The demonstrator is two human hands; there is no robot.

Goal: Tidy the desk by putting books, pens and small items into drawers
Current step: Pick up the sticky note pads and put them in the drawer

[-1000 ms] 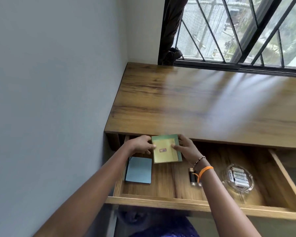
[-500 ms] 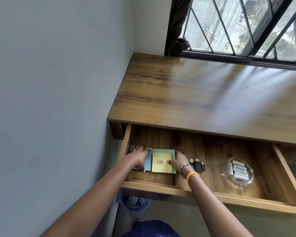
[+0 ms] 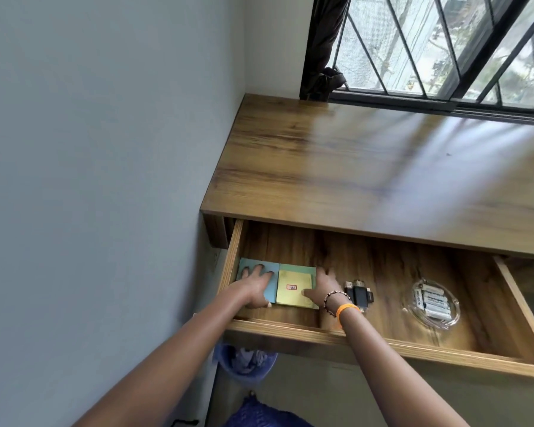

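Note:
An open wooden drawer (image 3: 290, 329) hangs under the desk top (image 3: 367, 171). At its left end lie a light blue pad (image 3: 273, 268) and, right beside it, a yellow-and-green pad (image 3: 293, 286) with a small red label. My left hand (image 3: 255, 285) lies flat on the blue pad, fingers spread. My right hand (image 3: 322, 288) rests against the right edge of the yellow-and-green pad, thumb on its top, fingers stretched along its side.
Further right in the drawer lie a black USB adapter cluster (image 3: 359, 294) and a clear glass dish (image 3: 430, 303) holding several white batteries. A grey wall stands at the left. A blue bin (image 3: 244, 363) sits on the floor below the drawer. A barred window runs behind the desk.
The yellow-and-green pad came down from the drawer's back edge and now lies flat beside the blue pad. Both hands moved down with it, and my left hand shifted onto the blue pad.

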